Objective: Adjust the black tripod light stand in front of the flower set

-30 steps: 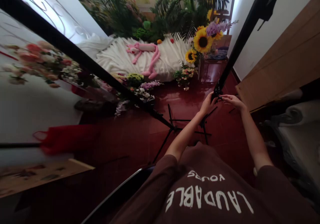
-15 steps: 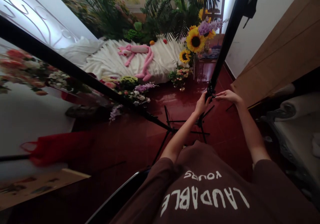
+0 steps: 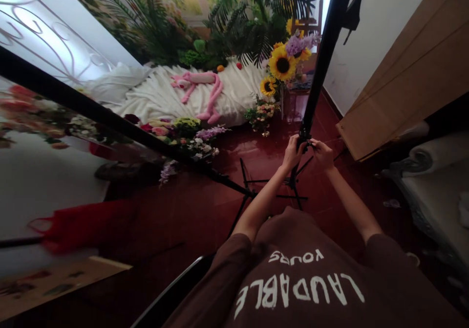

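Note:
A black light stand [image 3: 319, 69] rises upright on the right, its tripod legs spread on the dark red floor. My left hand [image 3: 292, 153] is wrapped around its pole at a clamp collar. From the other side, my right hand [image 3: 323, 154] pinches a small knob [image 3: 309, 143] on that collar with closed fingers; the knob is partly hidden. A second black stand [image 3: 120, 125] crosses the left side at a slant, with neither hand on it.
A pink plush toy [image 3: 200, 79] lies on a white draped cloth [image 3: 146, 89] at the back. Sunflowers [image 3: 282, 64] and other flowers border it. A brown board [image 3: 399, 74] leans at right; a red bag [image 3: 84, 223] is at left.
My right hand has turned and curled its fingers around the knob, its wrist dropping lower and to the left. My left hand stays on the pole. The view has shifted slightly.

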A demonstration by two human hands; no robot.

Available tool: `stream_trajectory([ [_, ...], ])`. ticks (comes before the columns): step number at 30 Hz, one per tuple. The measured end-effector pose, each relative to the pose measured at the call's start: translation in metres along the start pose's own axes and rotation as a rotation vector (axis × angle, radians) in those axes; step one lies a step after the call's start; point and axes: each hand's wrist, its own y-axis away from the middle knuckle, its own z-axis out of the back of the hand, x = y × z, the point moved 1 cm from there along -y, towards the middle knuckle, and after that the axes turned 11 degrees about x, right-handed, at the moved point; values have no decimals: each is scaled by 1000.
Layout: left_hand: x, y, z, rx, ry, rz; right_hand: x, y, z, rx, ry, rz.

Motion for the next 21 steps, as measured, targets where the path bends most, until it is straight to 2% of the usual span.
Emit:
stream_trajectory([
  [3, -6, -5, 1, 3, 17, 4, -3, 1, -2, -8, -29, 48],
  [6, -14, -13, 0, -43, 46, 9, 1, 4, 1, 45, -78, 67],
  [12, -44, -46, 6, -110, 118, -91, -2, 11, 3, 100, -190, 96],
  [17, -80, -70, 20, -125, 205, -209, -9, 6, 1, 86, -252, 3],
  [21, -92, -72, 25, -127, 216, -217, -2, -3, 5, 52, -266, -124],
])
